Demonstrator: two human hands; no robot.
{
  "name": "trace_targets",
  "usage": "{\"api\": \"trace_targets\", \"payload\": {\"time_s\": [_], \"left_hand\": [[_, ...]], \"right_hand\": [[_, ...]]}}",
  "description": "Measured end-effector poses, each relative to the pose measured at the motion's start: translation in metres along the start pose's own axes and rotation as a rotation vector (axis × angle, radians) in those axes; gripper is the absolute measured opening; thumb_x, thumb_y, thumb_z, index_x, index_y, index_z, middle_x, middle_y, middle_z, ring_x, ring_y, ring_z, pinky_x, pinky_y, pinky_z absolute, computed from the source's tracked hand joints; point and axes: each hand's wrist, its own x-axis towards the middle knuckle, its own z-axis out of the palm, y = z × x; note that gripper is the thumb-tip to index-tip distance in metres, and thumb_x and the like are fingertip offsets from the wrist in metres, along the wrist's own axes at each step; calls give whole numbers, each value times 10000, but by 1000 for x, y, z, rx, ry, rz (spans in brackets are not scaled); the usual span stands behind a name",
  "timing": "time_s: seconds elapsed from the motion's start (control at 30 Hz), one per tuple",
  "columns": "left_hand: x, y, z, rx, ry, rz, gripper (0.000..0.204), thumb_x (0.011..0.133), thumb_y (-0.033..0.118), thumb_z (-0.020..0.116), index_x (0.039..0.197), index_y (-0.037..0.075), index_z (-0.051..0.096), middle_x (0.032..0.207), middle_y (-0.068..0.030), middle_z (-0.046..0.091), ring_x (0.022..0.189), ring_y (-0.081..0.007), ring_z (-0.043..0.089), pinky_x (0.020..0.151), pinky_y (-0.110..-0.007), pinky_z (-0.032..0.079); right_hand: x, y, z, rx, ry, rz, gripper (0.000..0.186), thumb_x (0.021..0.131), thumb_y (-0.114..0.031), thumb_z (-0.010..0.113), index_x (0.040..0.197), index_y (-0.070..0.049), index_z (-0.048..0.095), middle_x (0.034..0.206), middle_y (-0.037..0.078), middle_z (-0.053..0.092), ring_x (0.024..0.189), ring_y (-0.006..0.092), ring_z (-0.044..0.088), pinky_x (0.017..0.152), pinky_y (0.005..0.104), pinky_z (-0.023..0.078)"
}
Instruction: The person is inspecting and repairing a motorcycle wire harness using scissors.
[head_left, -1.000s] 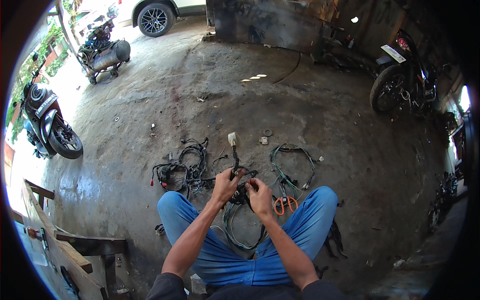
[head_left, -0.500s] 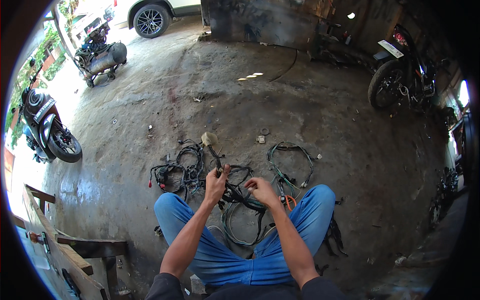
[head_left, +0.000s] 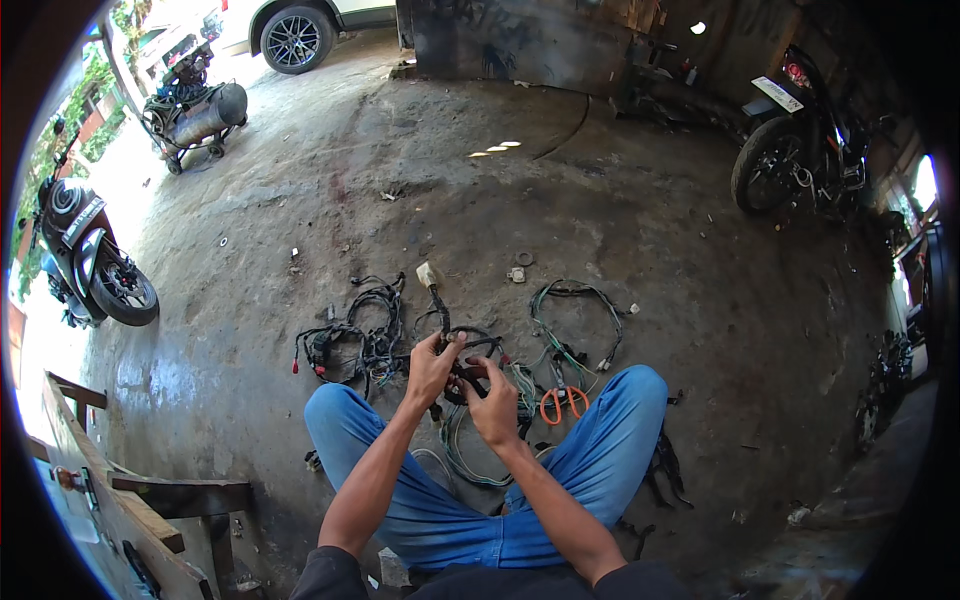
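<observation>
My left hand (head_left: 430, 368) is closed around a dark, tape-wrapped wiring harness (head_left: 444, 310), between my bent knees. A pale connector (head_left: 427, 274) sits at the harness's far end, pointing away from me. Just below and to the right, my right hand (head_left: 494, 405) grips the same dark bundle with thumb and fingers; its exact pinch is partly hidden. Loose green and pale wires (head_left: 462, 455) curve down under my hands toward the floor. Beside my right knee lies a scissors-like tool (head_left: 565, 403) with orange loop handles.
More tangled black wiring (head_left: 375, 330) lies left of my hands, and a coiled wire loop (head_left: 617, 320) to the right. A small pale part (head_left: 516, 274) rests farther out. Motorcycles (head_left: 770, 165), an air compressor (head_left: 205, 118) and a wooden bench (head_left: 180, 495) stand around.
My right hand has moved left and closer, from beside the harness to gripping it next to my left hand. The orange handles now show more fully.
</observation>
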Motion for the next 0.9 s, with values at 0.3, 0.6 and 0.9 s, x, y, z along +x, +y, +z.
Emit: {"api": "trace_targets", "payload": {"time_s": [0.3,0.6,0.9], "left_hand": [[2,-11,3,105,95,130,376,976,336,663,776,30,574,631,55,461,612,-43,397,519,-274,341],[9,-12,1,123,64,134,364,956,309,679,824,-18,588,654,-18,513,653,-86,418,563,-310,380],[6,-9,1,244,5,105,396,922,341,720,840,-33,618,638,-46,543,619,-102,449,549,-337,399]], "right_hand": [[12,22,-2,390,-302,319,471,880,-31,720,1271,0,458,966,142,702,907,227,702,799,327,539],[9,16,-26,866,-610,529,723,858,-183,807,1416,-39,371,1032,55,651,957,118,633,884,285,504],[0,6,-7,200,-171,232,344,890,-180,757,1163,2,655,995,116,683,926,160,671,776,303,528]]}}
